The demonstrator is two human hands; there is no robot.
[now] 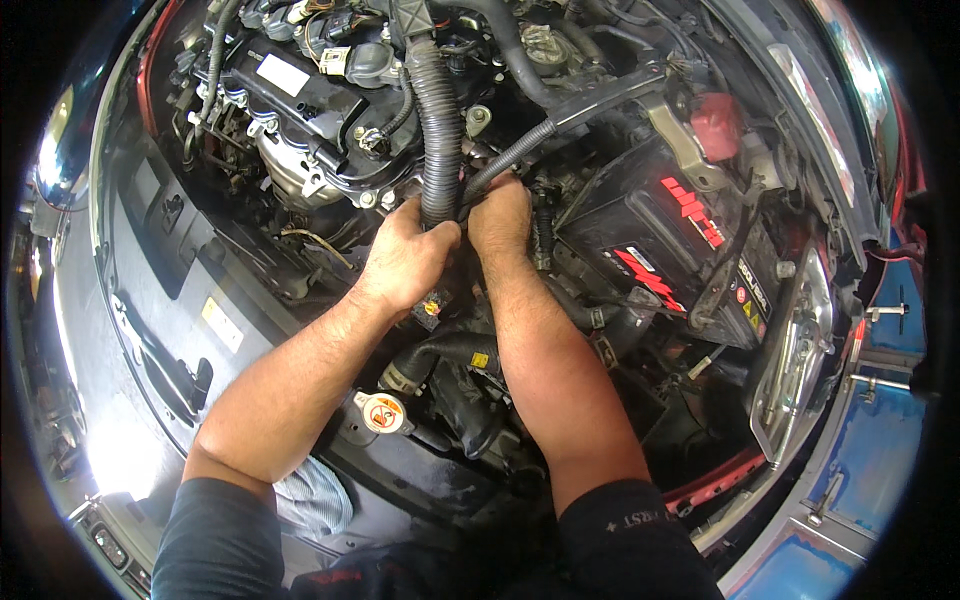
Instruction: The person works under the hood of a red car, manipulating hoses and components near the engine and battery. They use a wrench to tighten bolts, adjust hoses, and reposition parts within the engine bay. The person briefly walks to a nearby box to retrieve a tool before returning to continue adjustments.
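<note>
Battery (665, 238) with red lettering, three o'clock; your left hand (408, 262) and right hand (502, 215) flank ribbed hose (438, 140), fingers hidden: can't tell their grip.

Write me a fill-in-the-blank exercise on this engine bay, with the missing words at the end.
1. The thick ribbed hose comes down ____ the left hand and the right hand.
2. The battery lies to the ____ of both hands.
3. The battery's largest lettering is coloured ____.
4. The round cap is nearer the ____ forearm than the other.

Missing words: between; right; red; left.
</note>
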